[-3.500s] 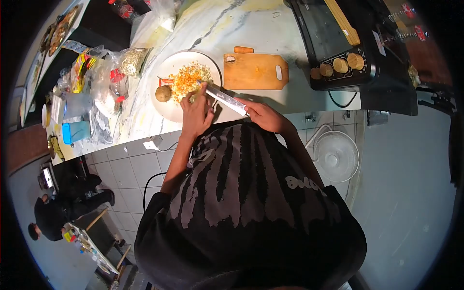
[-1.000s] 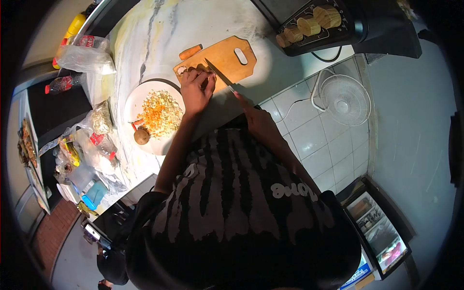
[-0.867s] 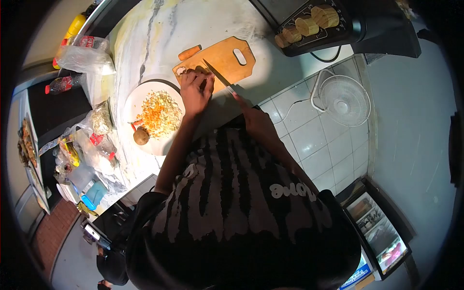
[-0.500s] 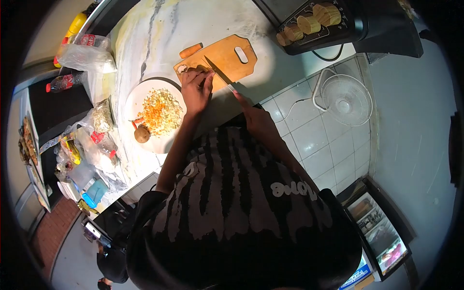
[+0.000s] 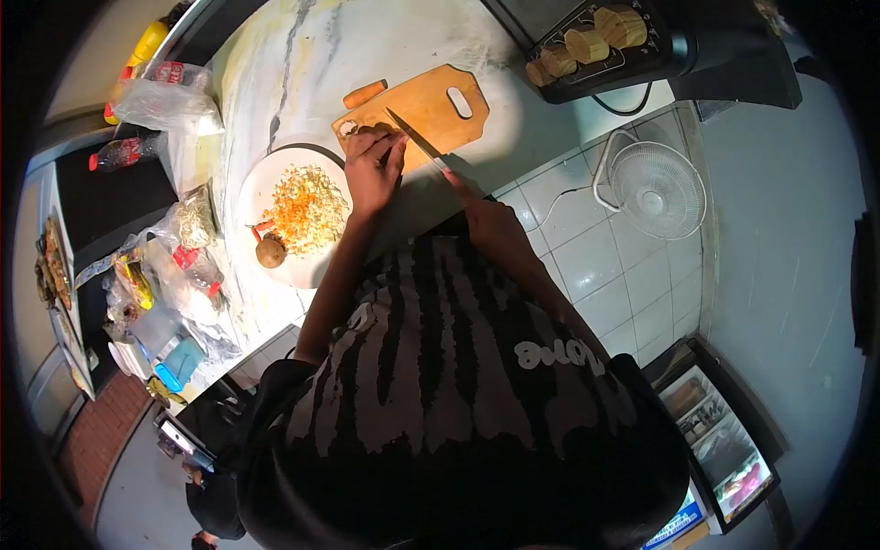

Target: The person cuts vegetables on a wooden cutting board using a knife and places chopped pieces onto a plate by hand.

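My right hand (image 5: pixel 495 225) grips the handle of a kitchen knife (image 5: pixel 415 138), whose blade lies slantwise over a wooden cutting board (image 5: pixel 449 133). Just left of the blade, my left hand (image 5: pixel 373 174) rests on the board with its fingers curled and pressed together. A small piece with a pale end (image 5: pixel 348 128) shows past the fingertips; the rest of it is hidden. An orange carrot piece (image 5: pixel 365 93) lies along the board's far edge. Beside my left forearm is a white plate (image 5: pixel 307 275) with diced orange and pale vegetables (image 5: pixel 307 209), red chilies (image 5: pixel 259 229) and a brown round item (image 5: pixel 270 251).
Plastic bags (image 5: pixel 170 105), bottles (image 5: pixel 115 154) and packets line the counter's left side. A black appliance (image 5: pixel 614 55) bearing several cut yellowish pieces (image 5: pixel 587 43) stands at upper right. A white fan (image 5: pixel 655 188) stands on the tiled floor. Another person (image 5: pixel 215 504) is at lower left.
The view has shifted very slightly. Both hands and the knife keep nearly the same pose over the board. The other person at lower left has moved a little.
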Available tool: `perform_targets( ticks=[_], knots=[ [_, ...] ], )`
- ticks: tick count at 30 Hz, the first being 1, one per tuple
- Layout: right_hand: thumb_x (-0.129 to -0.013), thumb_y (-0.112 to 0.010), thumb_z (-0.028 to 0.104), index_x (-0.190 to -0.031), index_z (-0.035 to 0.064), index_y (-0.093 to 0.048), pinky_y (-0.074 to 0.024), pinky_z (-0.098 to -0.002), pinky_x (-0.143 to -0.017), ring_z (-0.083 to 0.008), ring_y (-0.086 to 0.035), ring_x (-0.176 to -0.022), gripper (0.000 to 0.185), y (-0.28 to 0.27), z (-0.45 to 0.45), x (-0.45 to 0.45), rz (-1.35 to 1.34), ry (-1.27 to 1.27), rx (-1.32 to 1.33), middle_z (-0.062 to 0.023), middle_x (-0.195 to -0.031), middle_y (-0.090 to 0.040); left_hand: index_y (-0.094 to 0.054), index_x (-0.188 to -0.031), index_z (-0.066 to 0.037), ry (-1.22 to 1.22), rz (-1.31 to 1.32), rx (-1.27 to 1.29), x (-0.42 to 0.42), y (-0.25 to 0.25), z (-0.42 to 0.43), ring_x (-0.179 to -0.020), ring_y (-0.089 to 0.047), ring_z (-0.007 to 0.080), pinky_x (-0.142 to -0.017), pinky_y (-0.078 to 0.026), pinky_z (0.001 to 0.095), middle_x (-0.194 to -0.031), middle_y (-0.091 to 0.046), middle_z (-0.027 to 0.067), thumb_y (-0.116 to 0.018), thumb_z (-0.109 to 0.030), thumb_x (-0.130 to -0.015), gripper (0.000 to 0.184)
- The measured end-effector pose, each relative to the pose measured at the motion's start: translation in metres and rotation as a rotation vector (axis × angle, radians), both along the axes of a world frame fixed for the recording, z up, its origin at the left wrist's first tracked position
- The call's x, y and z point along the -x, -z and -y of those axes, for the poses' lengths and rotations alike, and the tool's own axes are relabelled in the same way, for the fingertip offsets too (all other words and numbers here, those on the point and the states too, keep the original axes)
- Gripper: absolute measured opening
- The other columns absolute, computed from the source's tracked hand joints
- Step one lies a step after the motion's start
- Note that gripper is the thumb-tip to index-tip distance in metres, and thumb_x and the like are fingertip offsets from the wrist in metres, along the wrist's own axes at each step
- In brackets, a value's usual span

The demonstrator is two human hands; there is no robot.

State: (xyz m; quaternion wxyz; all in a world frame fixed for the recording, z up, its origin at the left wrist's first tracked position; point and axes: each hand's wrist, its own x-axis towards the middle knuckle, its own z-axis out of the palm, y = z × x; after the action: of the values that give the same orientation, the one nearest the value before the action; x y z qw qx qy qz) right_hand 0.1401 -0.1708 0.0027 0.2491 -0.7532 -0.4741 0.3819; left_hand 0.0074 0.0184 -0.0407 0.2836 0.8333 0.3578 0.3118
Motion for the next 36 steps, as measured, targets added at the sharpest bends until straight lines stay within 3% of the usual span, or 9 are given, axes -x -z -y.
perform_targets(
  ticks=[7, 10, 12, 16, 19, 21, 28, 30, 36],
  knots=[
    [-0.09, -0.05, -0.003, -0.156, 0.0102, -0.033, -0.0533, -0.0462, -0.066, -0.0391, -0.065, -0.073, 0.069, 0.011, 0.007, 0.005, 0.142, -0.055, -0.349, -0.0207, -0.123, -0.064, -0.078, -0.097, -0.005, -0.033, 0.0, 0.044, 0.0, -0.007, 0.004, -0.096, -0.062, 0.0275, -0.086, -0.049, 0.0362, -0.097, -0.07, 0.0086, -0.075, -0.012, -0.087, 0.012],
    [-0.09, -0.05, -0.004, -0.153, 0.0029, -0.035, -0.0536, -0.0423, -0.068, -0.0348, -0.067, -0.078, 0.066, 0.012, 0.005, 0.003, 0.191, -0.118, -0.375, -0.0147, -0.145, -0.053, -0.078, -0.096, -0.005, -0.054, 0.004, 0.064, 0.0, -0.007, 0.005, -0.095, -0.063, 0.0277, -0.086, -0.05, 0.0362, -0.097, -0.071, 0.0089, -0.075, -0.012, -0.087, 0.012],
    [-0.089, -0.051, -0.004, -0.15, -0.0041, -0.036, -0.0536, -0.0391, -0.071, -0.0305, -0.067, -0.085, 0.064, 0.01, 0.003, 0.002, 0.033, -0.123, -0.096, -0.0091, -0.162, -0.034, -0.078, -0.095, -0.005, -0.045, 0.018, 0.068, 0.001, -0.005, 0.003, -0.095, -0.063, 0.0276, -0.085, -0.05, 0.0361, -0.097, -0.071, 0.0092, -0.075, -0.012, -0.087, 0.011],
    [-0.091, -0.051, -0.002, -0.153, 0.0047, -0.036, -0.0531, -0.0406, -0.066, -0.0332, -0.066, -0.077, 0.064, 0.021, 0.009, 0.005, 0.208, -0.132, -0.335, -0.0166, -0.144, -0.054, -0.078, -0.095, -0.005, -0.045, 0.023, 0.085, 0.001, -0.002, 0.002, -0.095, -0.064, 0.0275, -0.086, -0.05, 0.0357, -0.097, -0.072, 0.0096, -0.075, -0.012, -0.087, 0.011],
    [-0.095, -0.051, 0.003, -0.156, 0.0153, -0.034, -0.0508, -0.0436, -0.057, -0.0369, -0.063, -0.063, 0.064, 0.02, 0.004, 0.002, 0.262, -0.135, -0.366, -0.0231, -0.112, -0.067, -0.078, -0.096, -0.005, -0.054, 0.034, 0.105, 0.0, -0.002, 0.002, -0.095, -0.064, 0.0277, -0.085, -0.05, 0.0358, -0.097, -0.072, 0.0098, -0.075, -0.013, -0.087, 0.012],
    [-0.098, -0.05, 0.007, -0.155, 0.022, -0.035, -0.0496, -0.048, -0.054, -0.0416, -0.061, -0.057, 0.062, 0.013, 0.0, 0.002, 0.011, -0.012, -0.144, -0.0269, -0.09, -0.067, -0.078, -0.096, -0.005, -0.06, 0.017, 0.112, 0.0, -0.003, 0.003, -0.095, -0.064, 0.0278, -0.086, -0.05, 0.0361, -0.097, -0.072, 0.01, -0.076, -0.013, -0.087, 0.013],
    [-0.096, -0.047, 0.004, -0.155, 0.0206, -0.034, -0.0521, -0.0522, -0.064, -0.0462, -0.065, -0.074, 0.063, 0.011, -0.002, 0.002, -0.068, 0.008, -0.224, -0.0269, -0.1, -0.067, -0.079, -0.098, -0.004, -0.092, -0.065, 0.129, 0.0, -0.014, 0.001, -0.096, -0.064, 0.0293, -0.085, -0.051, 0.0377, -0.098, -0.072, 0.011, -0.077, -0.016, -0.087, 0.016],
    [-0.104, -0.044, 0.013, -0.155, 0.0254, -0.036, -0.0535, -0.0507, -0.081, -0.0463, -0.066, -0.095, 0.053, 0.007, -0.003, 0.002, -0.146, 0.033, -0.203, -0.0249, -0.109, -0.067, -0.079, -0.097, -0.004, -0.105, -0.064, 0.152, 0.0, -0.014, 0.003, -0.096, -0.065, 0.0294, -0.084, -0.052, 0.0378, -0.098, -0.073, 0.0112, -0.077, -0.015, -0.087, 0.015],
    [-0.104, -0.045, 0.013, -0.156, 0.0272, -0.035, -0.0536, -0.0507, -0.078, -0.0467, -0.066, -0.09, 0.055, 0.008, -0.002, 0.002, -0.13, 0.023, -0.245, -0.026, -0.108, -0.067, -0.079, -0.095, -0.004, -0.112, -0.026, 0.133, 0.0, -0.01, 0.002, -0.096, -0.066, 0.0293, -0.083, -0.052, 0.0378, -0.097, -0.073, 0.0115, -0.077, -0.015, -0.086, 0.014]
  ],
)
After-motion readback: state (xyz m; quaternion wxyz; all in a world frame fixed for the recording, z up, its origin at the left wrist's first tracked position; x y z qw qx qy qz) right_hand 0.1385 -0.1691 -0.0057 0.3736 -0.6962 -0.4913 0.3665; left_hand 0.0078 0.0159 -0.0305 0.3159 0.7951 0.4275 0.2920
